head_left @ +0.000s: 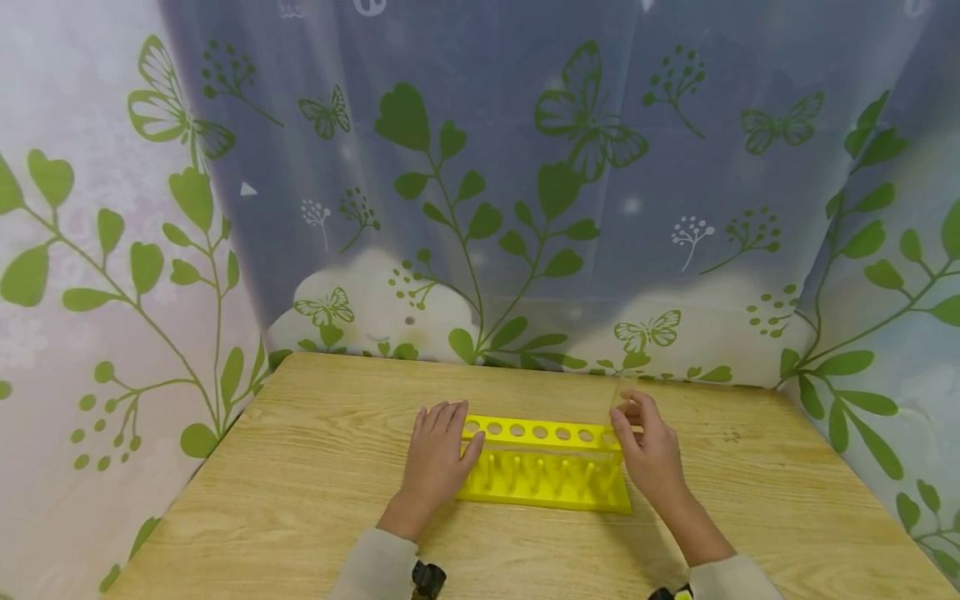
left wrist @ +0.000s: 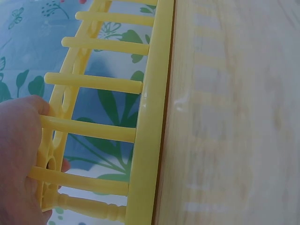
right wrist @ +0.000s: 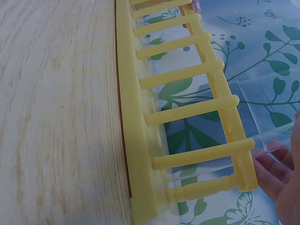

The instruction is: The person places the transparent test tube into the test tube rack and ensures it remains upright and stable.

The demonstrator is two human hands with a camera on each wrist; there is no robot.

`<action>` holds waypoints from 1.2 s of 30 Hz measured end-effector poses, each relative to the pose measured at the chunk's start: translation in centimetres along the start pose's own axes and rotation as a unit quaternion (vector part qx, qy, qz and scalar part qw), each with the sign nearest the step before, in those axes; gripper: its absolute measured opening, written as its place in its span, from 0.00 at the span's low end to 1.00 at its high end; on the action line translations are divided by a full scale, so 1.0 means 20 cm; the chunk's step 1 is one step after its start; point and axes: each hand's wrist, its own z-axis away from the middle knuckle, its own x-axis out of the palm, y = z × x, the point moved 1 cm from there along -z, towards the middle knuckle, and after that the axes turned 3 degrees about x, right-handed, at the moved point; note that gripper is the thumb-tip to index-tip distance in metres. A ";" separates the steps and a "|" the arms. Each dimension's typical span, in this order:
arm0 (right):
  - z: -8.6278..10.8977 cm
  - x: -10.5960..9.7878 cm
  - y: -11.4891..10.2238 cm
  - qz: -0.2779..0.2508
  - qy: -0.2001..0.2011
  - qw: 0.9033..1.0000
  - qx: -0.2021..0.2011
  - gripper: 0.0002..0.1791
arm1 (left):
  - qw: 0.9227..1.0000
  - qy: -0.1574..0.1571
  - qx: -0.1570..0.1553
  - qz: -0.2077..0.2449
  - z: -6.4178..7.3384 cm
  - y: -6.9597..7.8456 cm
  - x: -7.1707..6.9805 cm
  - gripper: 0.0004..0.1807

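Note:
A yellow test tube rack stands on the table, with a row of round holes along its top bar and a row of pegs in front. At its left end my left hand grips the top bar, thumb in front; the left wrist view shows fingertips behind the bar. My right hand is at the rack's right end and pinches a clear test tube. In the right wrist view the see-through test tube passes through the end hole, its lower part showing behind the last peg.
The wooden table runs back to a blue curtain printed with leaves and butterflies. Patterned cloth also hangs at the left and right sides. Black wrist cameras show at both sleeves.

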 end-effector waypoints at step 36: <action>-0.01 0.01 -0.01 0.007 -0.013 1.000 -0.001 0.20 | 1.000 0.003 0.007 -0.007 -0.01 -0.01 0.01 0.30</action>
